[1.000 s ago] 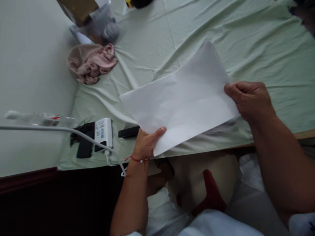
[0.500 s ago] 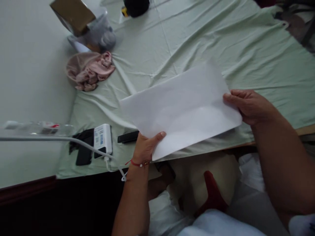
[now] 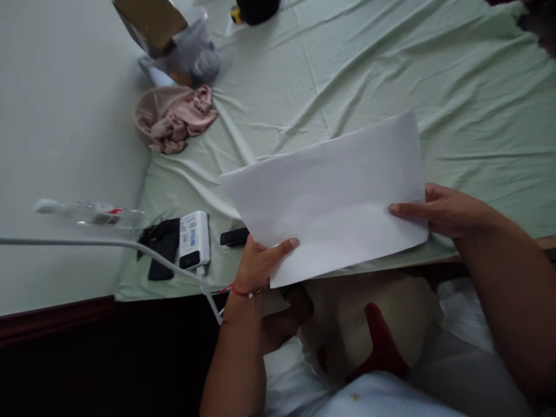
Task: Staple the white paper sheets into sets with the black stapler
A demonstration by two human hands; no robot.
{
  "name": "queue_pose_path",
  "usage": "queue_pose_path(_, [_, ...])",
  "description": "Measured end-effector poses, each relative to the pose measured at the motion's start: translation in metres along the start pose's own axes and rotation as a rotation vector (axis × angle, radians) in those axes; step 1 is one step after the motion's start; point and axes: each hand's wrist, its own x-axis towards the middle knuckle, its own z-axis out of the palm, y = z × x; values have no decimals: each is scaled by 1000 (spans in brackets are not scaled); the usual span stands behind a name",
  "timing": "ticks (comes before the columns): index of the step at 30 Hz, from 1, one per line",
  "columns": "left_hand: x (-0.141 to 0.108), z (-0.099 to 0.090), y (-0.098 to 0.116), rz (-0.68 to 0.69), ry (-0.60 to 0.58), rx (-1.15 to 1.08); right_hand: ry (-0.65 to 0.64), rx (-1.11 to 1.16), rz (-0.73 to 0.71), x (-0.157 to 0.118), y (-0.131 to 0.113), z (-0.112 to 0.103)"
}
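A white sheet of paper (image 3: 334,197) is held up above the pale green cloth, near the front edge. My left hand (image 3: 263,260) grips its lower left corner, thumb on top and fingers hidden underneath. At the right edge my right hand (image 3: 447,208) pinches the paper, its thumb lying flat on the upper face. The sheet bends slightly and looks blank on the side I see. Whether it is one sheet or more, I cannot tell. Just left of my left hand lies a small black object (image 3: 234,236).
A pale green cloth (image 3: 369,69) with wrinkles covers the surface. At left are a white power bank (image 3: 194,238) with a cable, a dark phone (image 3: 163,260) and a clear plastic bottle (image 3: 104,214). Farther back sit crumpled pink fabric (image 3: 182,121), a clear container (image 3: 200,58) and a cardboard box (image 3: 152,26).
My right hand has shifted down along the paper's right edge, its thumb now reaching farther over the sheet. The paper's upper right corner has spread out. The view has moved slightly.
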Motion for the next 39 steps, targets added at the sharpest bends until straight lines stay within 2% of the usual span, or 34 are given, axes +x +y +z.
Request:
queue_pose_path(5, [-1,-2,-3,-7,87,10,89,-16,-22,5,-3,15])
queue_pose_path(9, [-1,0,0,121,277,-62,207,-78,-15,10,-8,14])
queue_pose_path(12, [0,-1,3,230,448,-46,286,-231,13,12,-9,13])
queue_pose_path(15, [4,-6,3,317,602,62,339,-348,14,10,-10,16])
queue_pose_path(20, [13,-24,-6,440,758,427,298,-173,-44,7,-9,19])
queue_pose_path(23, [22,-35,-16,462,756,568,254,-75,-74,8,-6,21])
queue_pose_path(30, [34,-44,-36,325,619,549,189,-20,-71,10,-2,32])
queue_pose_path(34, [32,-44,-37,280,577,532,124,-26,-79,16,4,33])
queue_pose_path(39, [29,-40,-31,210,557,553,152,-143,-83,25,9,39])
